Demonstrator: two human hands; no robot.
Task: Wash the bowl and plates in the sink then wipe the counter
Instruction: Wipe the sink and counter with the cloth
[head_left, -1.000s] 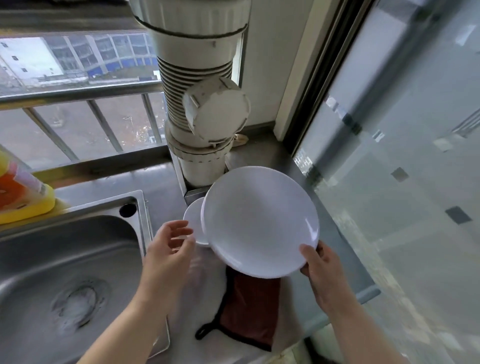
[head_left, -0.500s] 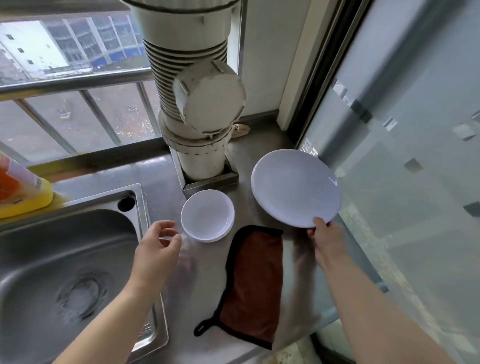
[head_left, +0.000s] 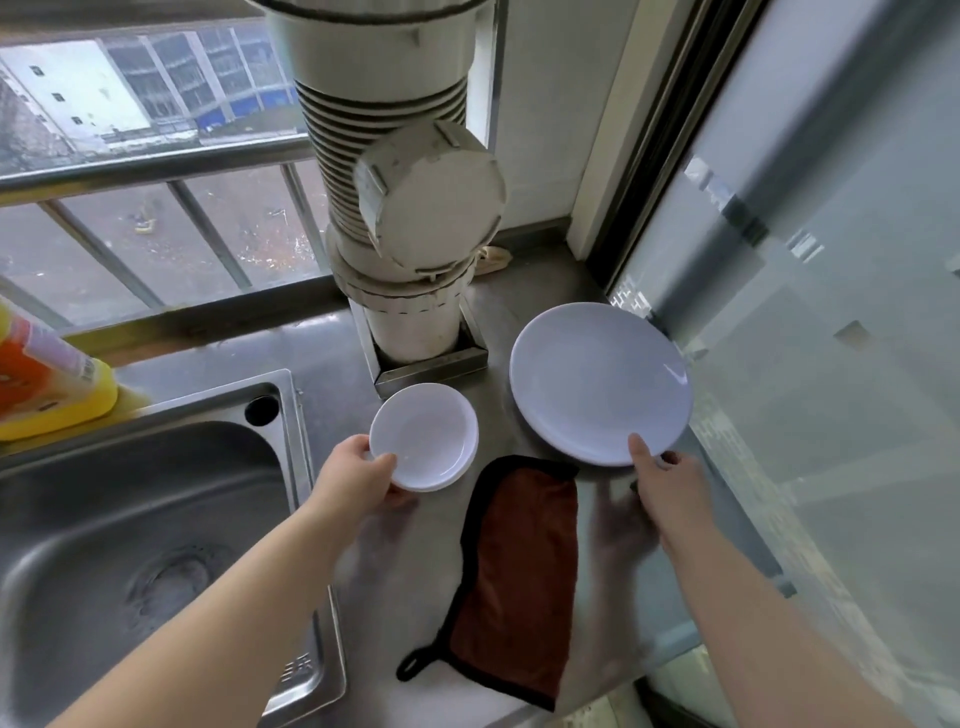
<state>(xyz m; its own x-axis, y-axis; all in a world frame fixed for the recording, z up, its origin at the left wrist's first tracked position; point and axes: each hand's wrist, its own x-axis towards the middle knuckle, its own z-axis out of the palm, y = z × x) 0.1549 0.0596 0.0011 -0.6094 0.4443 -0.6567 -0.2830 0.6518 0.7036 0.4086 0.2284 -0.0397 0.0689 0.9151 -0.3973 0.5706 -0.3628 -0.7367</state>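
The sink (head_left: 130, 519) is the landmark here. Just to its right on the steel counter (head_left: 519, 322), the small white bowl (head_left: 423, 436) sits with the left hand (head_left: 358, 480) pinching its near rim — thumb on top, fingers tucked under. Farther right of the sink, the large plate (head_left: 600, 382) lies flat, and the right hand (head_left: 662, 483) clamps its near edge the same way. A brown cloth (head_left: 519, 577) lies between the two forearms. The step in hand looks like carrying the bowl to the sink; a firm rim grip and a level lift over the raised lip seem wise — wet, smooth dishes would likely slip.
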